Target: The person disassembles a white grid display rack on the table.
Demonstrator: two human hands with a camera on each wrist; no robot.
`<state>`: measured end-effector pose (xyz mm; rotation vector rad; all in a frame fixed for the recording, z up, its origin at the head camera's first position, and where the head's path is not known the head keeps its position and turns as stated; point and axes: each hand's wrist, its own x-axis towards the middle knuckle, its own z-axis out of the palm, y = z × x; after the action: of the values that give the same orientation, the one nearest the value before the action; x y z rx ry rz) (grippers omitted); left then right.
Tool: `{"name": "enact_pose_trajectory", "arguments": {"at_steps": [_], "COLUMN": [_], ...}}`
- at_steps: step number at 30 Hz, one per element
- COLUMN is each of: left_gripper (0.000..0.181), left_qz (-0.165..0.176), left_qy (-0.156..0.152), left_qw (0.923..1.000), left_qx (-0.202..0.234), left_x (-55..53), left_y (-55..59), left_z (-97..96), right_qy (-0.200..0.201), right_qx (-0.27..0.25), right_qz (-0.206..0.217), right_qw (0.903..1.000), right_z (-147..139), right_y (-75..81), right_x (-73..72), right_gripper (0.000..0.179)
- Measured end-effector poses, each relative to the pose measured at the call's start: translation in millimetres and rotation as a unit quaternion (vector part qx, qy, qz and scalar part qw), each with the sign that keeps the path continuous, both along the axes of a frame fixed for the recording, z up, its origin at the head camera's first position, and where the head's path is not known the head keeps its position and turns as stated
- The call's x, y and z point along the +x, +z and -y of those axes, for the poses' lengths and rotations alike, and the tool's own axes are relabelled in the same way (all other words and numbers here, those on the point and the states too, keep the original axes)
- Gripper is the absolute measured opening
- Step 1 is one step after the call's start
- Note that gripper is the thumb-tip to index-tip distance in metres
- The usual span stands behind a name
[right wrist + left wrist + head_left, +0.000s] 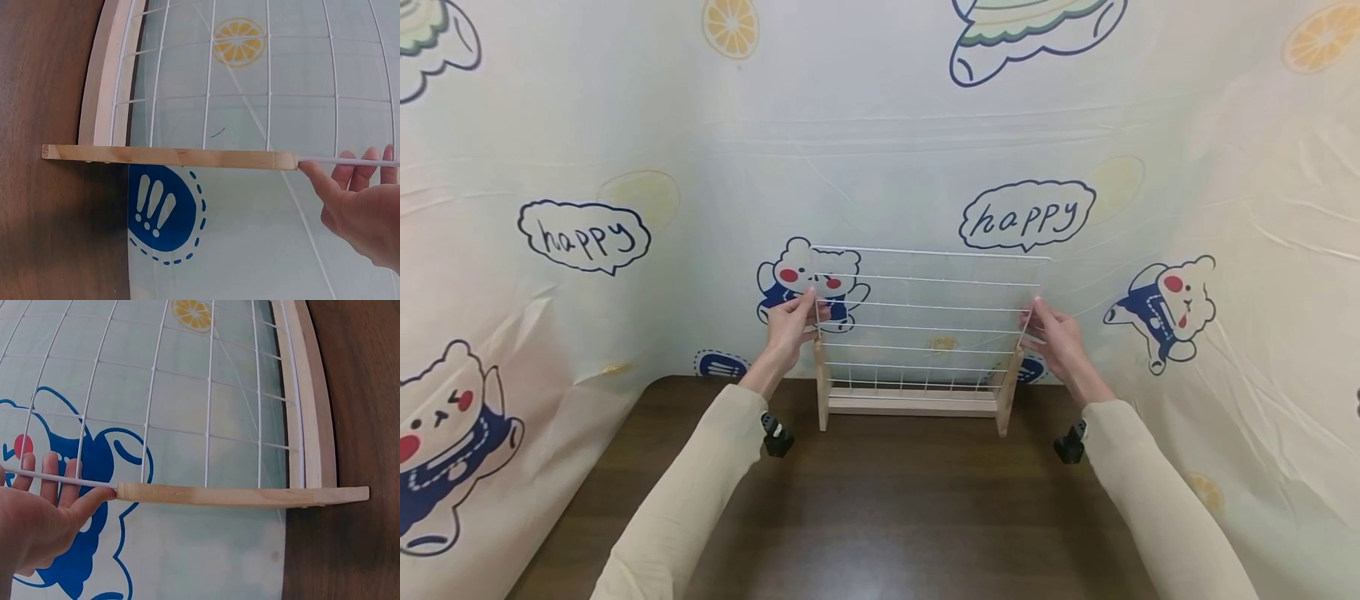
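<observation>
A white wire grid (pixel 928 252) stands upright in a wooden stand (pixel 913 407) at the back of the table. My left hand (pixel 786 332) holds the grid's left edge just above the stand's left side piece (pixel 250 497). Its thumb lies along the edge wire by the wood's top end, with the other fingers behind the wires. On the opposite edge, my right hand (pixel 1058 337) holds the grid likewise, thumb tip close to the end of the right side piece (pixel 169 156). The grid's lower wires run down to the stand's wooden crossbar.
The dark brown tabletop (pixel 880 508) extends in front of the stand. Directly behind it hangs a pale curtain (pixel 887 167) printed with bears, orange slices and "happy" bubbles; it also runs along both sides. A small black device (pixel 777 435) sits at the left wrist, another (pixel 1070 442) at the right.
</observation>
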<state>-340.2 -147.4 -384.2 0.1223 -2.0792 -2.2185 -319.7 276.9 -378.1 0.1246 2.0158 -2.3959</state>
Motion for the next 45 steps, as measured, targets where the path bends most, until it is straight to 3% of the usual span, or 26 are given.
{"name": "enact_pose_trajectory", "arguments": {"at_steps": [11,23,33,45], "left_gripper": [0.051,0.048,0.042,0.044], "left_qz": [-0.010,-0.005,-0.017,0.000], "left_qy": [-0.019,-0.019,-0.003,-0.011], "left_qw": [0.9997,0.9998,0.9998,0.9999], "left_qx": [-0.012,-0.008,-0.009,0.002], "left_x": [-0.3,-3.1,-2.6,-3.7], "left_y": [-3.8,-10.2,-9.5,-3.0], "left_z": [2.7,4.1,2.4,6.3], "right_qy": [-0.042,-0.034,-0.055,-0.023], "right_qx": [0.037,0.062,0.077,0.080], "right_qz": [-0.010,-0.037,-0.034,-0.042], "right_qw": [0.9984,0.9968,0.9949,0.9956], "right_z": [5.6,10.1,14.6,11.2], "right_y": [-5.3,-19.3,-17.8,-7.5], "right_x": [-0.2,2.0,1.1,-1.3], "right_gripper": [0.065,0.066,0.059,0.053]}}
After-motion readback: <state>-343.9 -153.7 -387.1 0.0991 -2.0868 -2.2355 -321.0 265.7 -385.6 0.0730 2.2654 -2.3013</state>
